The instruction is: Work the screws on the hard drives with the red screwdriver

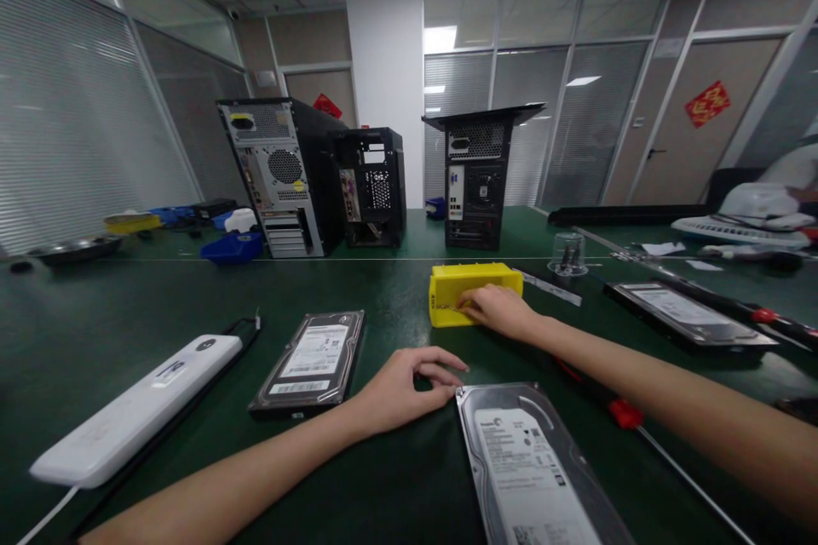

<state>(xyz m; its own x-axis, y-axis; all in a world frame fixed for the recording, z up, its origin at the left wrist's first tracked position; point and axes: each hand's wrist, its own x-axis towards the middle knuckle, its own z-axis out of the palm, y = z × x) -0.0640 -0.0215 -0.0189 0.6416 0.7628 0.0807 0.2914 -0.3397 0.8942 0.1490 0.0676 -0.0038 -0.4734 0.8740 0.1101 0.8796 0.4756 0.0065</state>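
Note:
My right hand [502, 309] reaches into a yellow parts bin [440, 283] that lies with its opening toward me. Its fingers are bent together at small brass-coloured screws [446, 306] on the bin's bottom; what sits between the fingertips is too small to make out. My left hand [406, 383] rests on the green table, fingers loosely curved and thumb apart from them, holding nothing. The thumb tip is at the near corner of a silver hard drive [530, 477] lying label up in front of me. Another hard drive [313, 358] lies left of that hand.
A white power strip [141, 409] lies at left. A long screwdriver [677, 468] passes under my right forearm. At right are a third hard drive [690, 311] and a clear cup [568, 255]. Computer cases [287, 179] stand behind, near a blue bin [231, 248].

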